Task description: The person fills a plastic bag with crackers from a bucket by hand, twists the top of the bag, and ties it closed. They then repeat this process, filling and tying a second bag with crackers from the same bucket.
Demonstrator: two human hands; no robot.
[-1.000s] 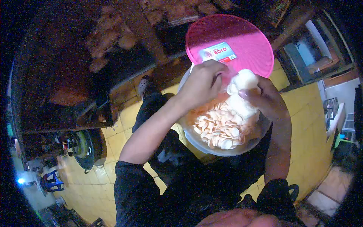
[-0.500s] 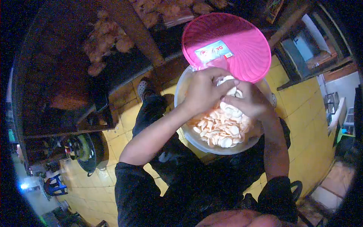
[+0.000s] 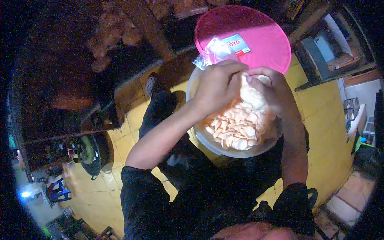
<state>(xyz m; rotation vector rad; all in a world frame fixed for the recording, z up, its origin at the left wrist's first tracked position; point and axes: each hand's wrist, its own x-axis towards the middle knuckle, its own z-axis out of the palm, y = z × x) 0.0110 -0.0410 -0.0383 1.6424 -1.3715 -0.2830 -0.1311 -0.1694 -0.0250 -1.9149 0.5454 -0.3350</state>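
Note:
A wide translucent tub [image 3: 224,152] stands between the person's legs, with many pale orange chips [image 3: 240,130] inside. Over its upper part, my left hand [image 3: 222,84] and my right hand [image 3: 268,86] meet with curled fingers around a clear plastic bag of white round chips [image 3: 253,96]. The bag's loose crinkled end [image 3: 218,50] sticks out beyond my left hand. Both hands are closed on the bag; some fingertips are hidden. Behind them is a pink round lid [image 3: 270,42] with a blue and white labelled packet [image 3: 237,44] against it.
Yellow tiles [image 3: 324,120] cover the floor. At the left are a dark wooden shelf [image 3: 68,136], a wok-like pan [image 3: 93,158] and a small blue stool [image 3: 59,191]. Brown bunched items [image 3: 114,36] lie at the upper left. A wooden frame [image 3: 336,74] stands at the right.
My hands have shifted slightly up and my right hand has turned about the bag. More of the bag's crinkled end and the white chips shows. The lid appears slightly higher.

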